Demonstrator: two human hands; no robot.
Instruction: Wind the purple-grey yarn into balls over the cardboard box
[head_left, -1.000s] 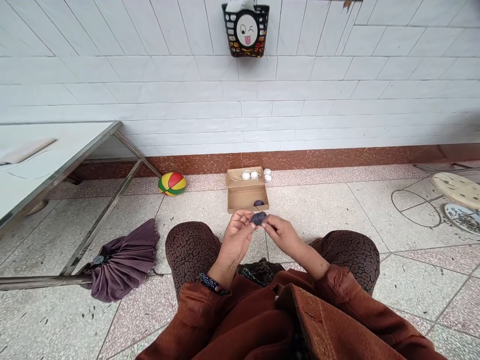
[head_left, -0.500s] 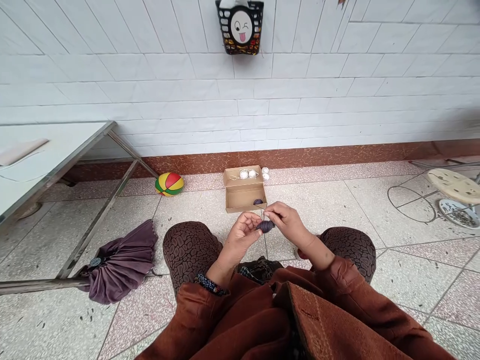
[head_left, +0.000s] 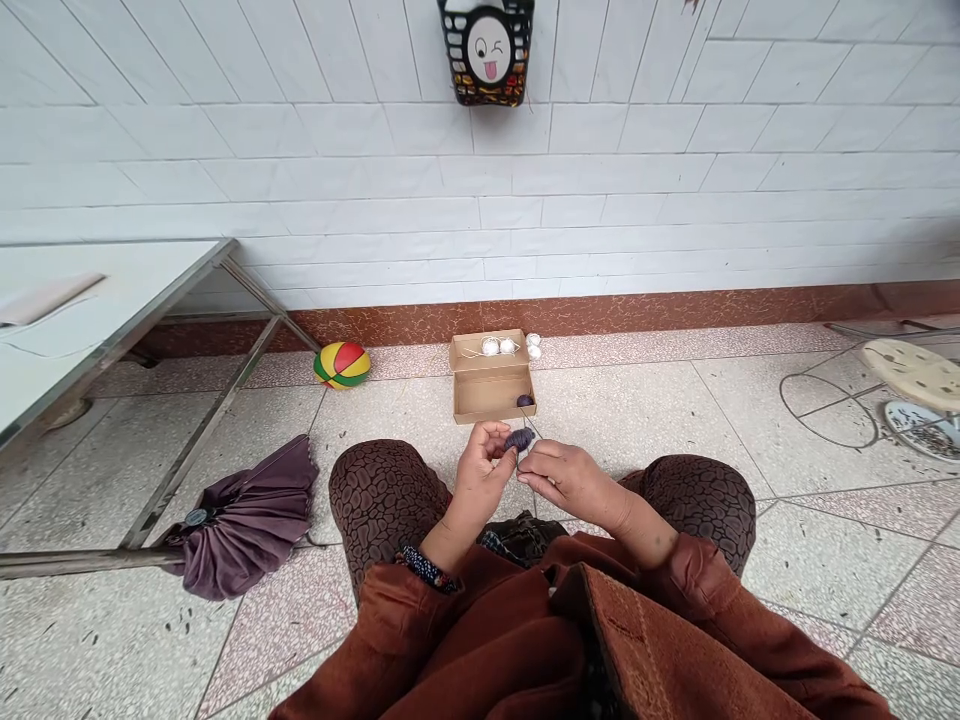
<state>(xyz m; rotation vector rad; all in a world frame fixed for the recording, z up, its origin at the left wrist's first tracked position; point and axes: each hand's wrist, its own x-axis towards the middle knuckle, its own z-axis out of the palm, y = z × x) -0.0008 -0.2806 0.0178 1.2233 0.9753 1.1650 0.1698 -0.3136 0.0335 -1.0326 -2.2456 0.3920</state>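
Observation:
Between my hands is a small wound bundle of dark purple yarn point(head_left: 519, 440). My left hand point(head_left: 482, 470) pinches it from the left with thumb and fingers. Close on its right, my right hand point(head_left: 566, 478) has its fingertips pinched on a thin strand of the same yarn. Beyond the hands an opened cardboard box point(head_left: 491, 393) stands on the floor. Inside its right front corner lies a dark ball of yarn point(head_left: 524, 400), with a strand leading toward my hands. White yarn balls point(head_left: 498, 346) rest on the box's lid, and more white balls point(head_left: 534, 346) sit beside it.
A steel-framed table point(head_left: 112, 300) stands on the left, with a folded purple umbrella point(head_left: 247, 530) by its leg. A colourful ball point(head_left: 342, 365) lies near the wall. On the right is a round stool point(head_left: 911, 370). A black basket point(head_left: 491, 55) hangs on the tiled wall.
My right hand has moved down from above the yarn bundle to its lower right. The bundle is now tilted and slightly higher in my left hand. The view has shifted slightly.

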